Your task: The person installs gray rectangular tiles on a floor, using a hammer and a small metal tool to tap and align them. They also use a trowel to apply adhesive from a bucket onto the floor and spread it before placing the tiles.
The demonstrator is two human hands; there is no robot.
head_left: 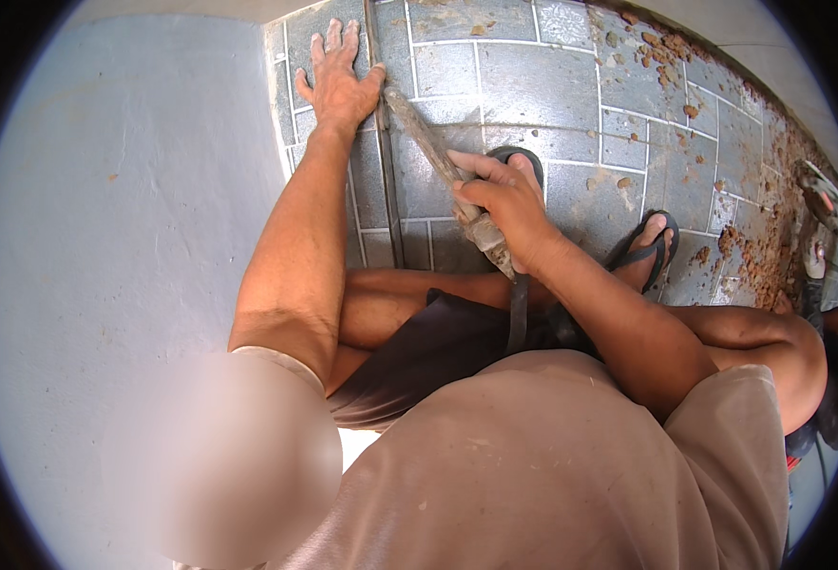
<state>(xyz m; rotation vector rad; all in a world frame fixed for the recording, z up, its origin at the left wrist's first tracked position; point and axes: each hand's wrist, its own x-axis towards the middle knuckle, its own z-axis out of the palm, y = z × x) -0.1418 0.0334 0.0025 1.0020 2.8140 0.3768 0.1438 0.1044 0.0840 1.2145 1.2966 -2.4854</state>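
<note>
My left hand [338, 81] lies flat on the grey tiled floor [443, 71], fingers spread, beside the blue-grey wall. Its thumb reaches the long dark narrow strip [384, 161] that runs across the tiles. In my right hand [514, 204] is a dirt-caked hammer [424, 133], gripped close to its head. The handle slants forward and left, its end close to the left thumb and the strip. The lumpy head shows below my fingers, partly hidden by the hand.
The blue-grey wall [143, 190] rises at the left. My sandalled feet [642, 252] rest on the tiles at centre and right. Brown crumbs of dirt [666, 52] lie along the far right edge, thicker in a heap [756, 266]. Partly cut-off tools [818, 214] lie at the far right.
</note>
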